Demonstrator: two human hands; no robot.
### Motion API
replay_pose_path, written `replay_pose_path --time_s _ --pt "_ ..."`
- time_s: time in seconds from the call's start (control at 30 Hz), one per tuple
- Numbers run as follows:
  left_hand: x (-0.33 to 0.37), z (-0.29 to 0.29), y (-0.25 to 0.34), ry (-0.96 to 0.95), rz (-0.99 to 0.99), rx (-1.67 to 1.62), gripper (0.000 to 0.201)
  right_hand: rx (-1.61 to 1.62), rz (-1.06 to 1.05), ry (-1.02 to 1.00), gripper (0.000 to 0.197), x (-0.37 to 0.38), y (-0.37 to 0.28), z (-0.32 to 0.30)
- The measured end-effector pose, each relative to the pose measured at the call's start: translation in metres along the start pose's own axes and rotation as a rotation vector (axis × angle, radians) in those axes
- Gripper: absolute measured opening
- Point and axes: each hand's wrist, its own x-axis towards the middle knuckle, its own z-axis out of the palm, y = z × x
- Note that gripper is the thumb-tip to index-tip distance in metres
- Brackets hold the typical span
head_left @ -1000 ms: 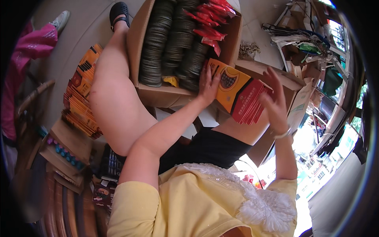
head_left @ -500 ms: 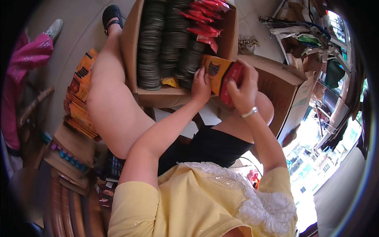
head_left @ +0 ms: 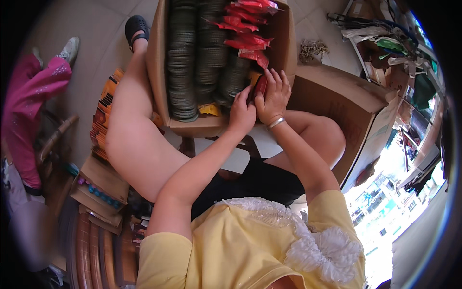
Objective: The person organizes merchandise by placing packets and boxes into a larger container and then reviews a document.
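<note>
My left hand [head_left: 243, 111] and my right hand [head_left: 273, 98] meet at the near right corner of an open cardboard carton [head_left: 156, 82]. Pressed between them is a flat red and yellow box [head_left: 261, 84], seen nearly edge-on and mostly hidden by my fingers. The left fingers curl against its near side; the right palm lies along it with fingers stretched forward. Stacks of thin dark green discs [head_left: 182, 67] fill much of the carton. Crinkled red packets [head_left: 248, 41] lie in a row at its right, and a yellow piece [head_left: 209, 110] shows at the front.
Another open cardboard box [head_left: 332, 96] stands right of the carton. Orange flat packs [head_left: 102, 115] are piled beyond my left leg, with a small box of blue items [head_left: 103, 195] nearer. A person's pink trouser leg [head_left: 36, 106] shows at far left. Cluttered shelving [head_left: 385, 58] stands at right.
Both hands have come together and the red and yellow box has turned from showing its broad face to nearly edge-on, at the carton's corner. The view has shifted slightly.
</note>
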Motion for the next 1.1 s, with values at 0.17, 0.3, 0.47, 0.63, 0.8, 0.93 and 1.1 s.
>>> replay_pose_path --time_s 0.17,0.3,0.47,0.63,0.8,0.93,1.1 --pt "-0.008 -0.06 0.066 -0.001 0.054 -0.526 0.039 -0.007 -0.006 -0.009 0.063 0.001 0.001 0.0" --pt "-0.059 -0.178 0.143 0.285 0.346 -0.607 0.033 -0.061 -0.021 0.048 0.06 0.0 0.014 0.005" --pt "-0.112 -0.345 0.067 0.816 0.53 -0.488 0.025 -0.059 -0.046 0.113 0.058 -0.004 0.011 0.012" --pt "-0.135 -0.42 -0.172 0.985 -0.182 -0.333 0.05 0.085 0.041 0.135 0.061 -0.016 -0.002 0.008" --pt "-0.128 -0.348 -0.24 0.924 -0.587 -0.591 0.049 0.034 -0.031 0.041 0.063 -0.052 -0.03 -0.021" --pt "-0.129 -0.287 -0.205 1.062 -0.788 -0.883 0.064 0.045 -0.057 -0.024 0.061 -0.069 -0.029 -0.03" --pt "-0.128 -0.274 -0.227 0.635 -0.49 -1.718 0.073 0.125 -0.121 -0.085 0.062 -0.064 -0.047 -0.023"
